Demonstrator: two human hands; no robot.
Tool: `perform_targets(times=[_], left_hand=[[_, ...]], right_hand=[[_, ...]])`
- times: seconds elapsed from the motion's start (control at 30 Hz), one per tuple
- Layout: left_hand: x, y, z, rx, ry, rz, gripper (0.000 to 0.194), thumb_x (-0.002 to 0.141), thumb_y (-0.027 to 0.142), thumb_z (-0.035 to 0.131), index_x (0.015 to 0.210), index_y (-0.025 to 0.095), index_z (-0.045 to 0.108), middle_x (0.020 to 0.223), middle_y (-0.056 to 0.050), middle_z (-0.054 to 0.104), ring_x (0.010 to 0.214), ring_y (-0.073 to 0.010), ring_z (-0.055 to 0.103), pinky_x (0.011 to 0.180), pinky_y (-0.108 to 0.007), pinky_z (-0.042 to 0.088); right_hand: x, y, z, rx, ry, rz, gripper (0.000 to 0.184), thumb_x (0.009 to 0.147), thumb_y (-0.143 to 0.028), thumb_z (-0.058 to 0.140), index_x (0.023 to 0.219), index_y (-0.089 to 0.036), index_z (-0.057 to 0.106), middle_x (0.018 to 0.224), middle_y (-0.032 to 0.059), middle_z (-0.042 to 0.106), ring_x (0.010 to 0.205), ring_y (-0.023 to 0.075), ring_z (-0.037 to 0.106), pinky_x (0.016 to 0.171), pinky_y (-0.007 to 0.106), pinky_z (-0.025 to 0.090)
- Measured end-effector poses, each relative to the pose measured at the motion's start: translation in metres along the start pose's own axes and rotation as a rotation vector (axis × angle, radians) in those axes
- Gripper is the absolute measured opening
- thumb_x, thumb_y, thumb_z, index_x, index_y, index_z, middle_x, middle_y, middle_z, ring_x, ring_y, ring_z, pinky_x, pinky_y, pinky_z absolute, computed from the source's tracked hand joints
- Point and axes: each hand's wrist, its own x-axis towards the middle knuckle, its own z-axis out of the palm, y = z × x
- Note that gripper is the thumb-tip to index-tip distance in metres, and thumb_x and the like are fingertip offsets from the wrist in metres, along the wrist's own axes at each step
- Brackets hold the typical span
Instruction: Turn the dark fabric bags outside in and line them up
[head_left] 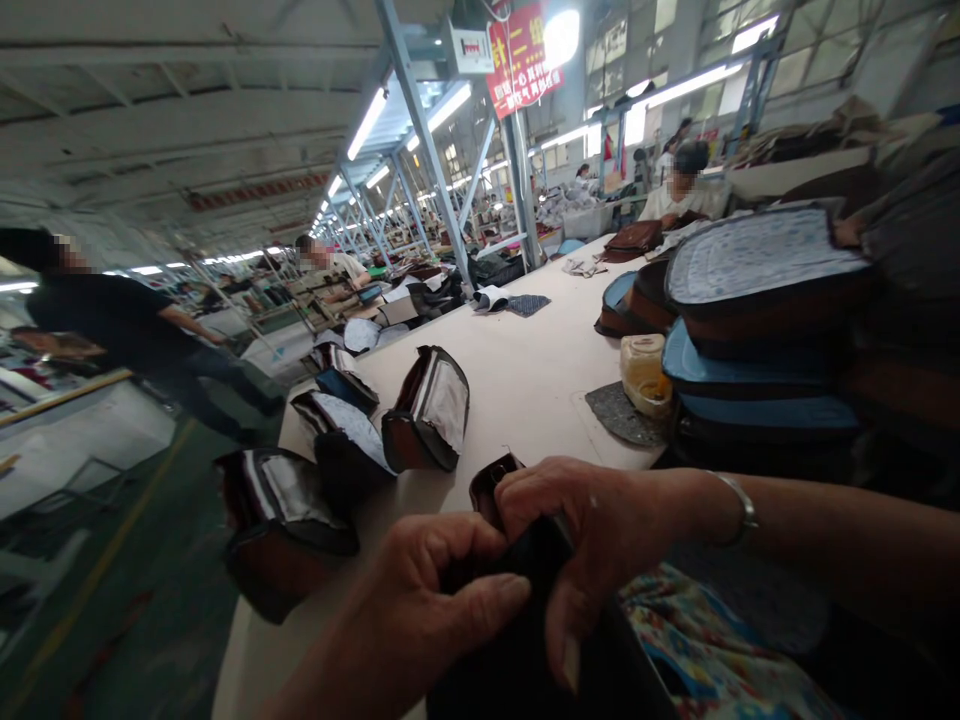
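A dark bag piece (540,660), dark brown or black, lies close in front of me at the table's near edge. My left hand (435,590) grips its upper edge, thumb on the near side and fingers curled out of sight. Opposite it, my right hand (600,520) pinches the same piece, its thumb pointing down along the dark surface. The two hands almost touch each other. A brown corner with a small metal ring sticks out beyond my right fingers. Much of the piece is in shadow, and what the fingertips press on is hidden.
Several part-sewn bags (427,410) stand on the left of the pale table (517,370). At right rise stacked bags with blue linings (757,365); a yellowish plastic container (645,370) sits on a grey pad (619,415). A person (135,320) is in the aisle; others sit farther back.
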Motion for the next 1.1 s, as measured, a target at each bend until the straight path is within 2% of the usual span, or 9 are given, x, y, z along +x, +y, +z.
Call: perform_targets(times=[0.07,0.13,0.23,0.33,0.47,0.57,0.7,0.8,1.1], left_hand=[[0.002,-0.001,0.003,-0.053,0.018,-0.022,0.031,0.081,0.042,0.068,0.087,0.011,0.073,0.076,-0.004,0.063,0.065,-0.0146,0.050,0.057,-0.024,0.037],[0.001,-0.002,0.005,-0.107,0.034,-0.031,0.026,0.080,0.038,0.069,0.083,0.012,0.071,0.073,-0.002,0.059,0.063,-0.0124,0.045,0.056,-0.024,0.034],[0.001,-0.003,0.005,-0.141,0.016,-0.015,0.030,0.080,0.042,0.072,0.079,0.012,0.068,0.071,0.001,0.054,0.063,-0.0113,0.040,0.056,-0.023,0.030],[0.001,-0.004,0.005,-0.127,0.021,0.009,0.032,0.081,0.043,0.071,0.079,0.012,0.068,0.071,0.001,0.053,0.065,-0.0120,0.040,0.057,-0.024,0.030],[0.001,-0.004,0.008,-0.146,0.065,-0.055,0.025,0.076,0.037,0.068,0.078,0.012,0.066,0.066,0.002,0.049,0.059,-0.0107,0.036,0.055,-0.025,0.026],[0.001,0.000,0.011,-0.187,0.051,-0.051,0.028,0.075,0.041,0.067,0.078,0.012,0.066,0.062,0.002,0.046,0.056,-0.0101,0.033,0.052,-0.024,0.023],[0.003,0.004,0.014,-0.083,0.117,-0.059,0.039,0.075,0.050,0.070,0.067,0.013,0.062,0.059,0.003,0.044,0.055,-0.0095,0.032,0.050,-0.023,0.020],[0.004,0.004,0.016,-0.055,0.149,-0.099,0.036,0.073,0.046,0.070,0.065,0.013,0.061,0.058,0.003,0.043,0.054,-0.0090,0.031,0.049,-0.023,0.020],[0.003,-0.001,0.015,-0.174,0.163,-0.083,0.028,0.075,0.041,0.068,0.071,0.014,0.067,0.057,0.001,0.052,0.050,-0.0096,0.039,0.046,-0.020,0.023]], right_hand=[[-0.002,-0.001,-0.001,0.003,-0.004,0.007,0.063,0.057,-0.065,0.087,0.082,-0.013,0.061,0.075,-0.0042,0.054,0.066,0.0091,0.045,0.061,0.022,0.039],[-0.004,-0.005,-0.003,0.006,-0.024,0.027,0.057,0.067,-0.063,0.083,0.085,-0.013,0.062,0.078,-0.0020,0.056,0.070,0.0103,0.048,0.065,0.023,0.041],[-0.005,-0.014,-0.009,0.061,-0.067,0.087,0.043,0.083,-0.052,0.074,0.090,-0.011,0.063,0.082,0.0002,0.056,0.073,0.0110,0.049,0.068,0.024,0.041],[-0.005,-0.018,-0.014,0.118,-0.113,0.134,0.036,0.088,-0.045,0.070,0.091,-0.010,0.063,0.082,0.0008,0.054,0.075,0.0112,0.049,0.068,0.024,0.041],[-0.006,-0.011,-0.017,0.137,-0.159,0.072,0.033,0.090,-0.040,0.068,0.096,-0.008,0.064,0.086,0.0038,0.057,0.083,0.0138,0.053,0.075,0.025,0.044],[-0.006,-0.004,-0.018,0.184,-0.176,0.045,0.032,0.089,-0.037,0.070,0.098,-0.007,0.063,0.089,0.0050,0.058,0.085,0.0143,0.054,0.078,0.027,0.046],[-0.004,0.003,-0.017,0.245,-0.195,0.034,0.029,0.090,-0.034,0.070,0.097,-0.007,0.063,0.091,0.0061,0.058,0.087,0.0153,0.054,0.081,0.028,0.047],[-0.003,0.005,-0.017,0.272,-0.195,0.015,0.028,0.090,-0.034,0.069,0.096,-0.007,0.062,0.091,0.0060,0.058,0.086,0.0155,0.054,0.081,0.029,0.047],[-0.006,-0.002,-0.019,0.207,-0.198,0.093,0.025,0.093,-0.033,0.063,0.097,-0.008,0.061,0.091,0.0047,0.054,0.088,0.0148,0.050,0.082,0.028,0.045]])
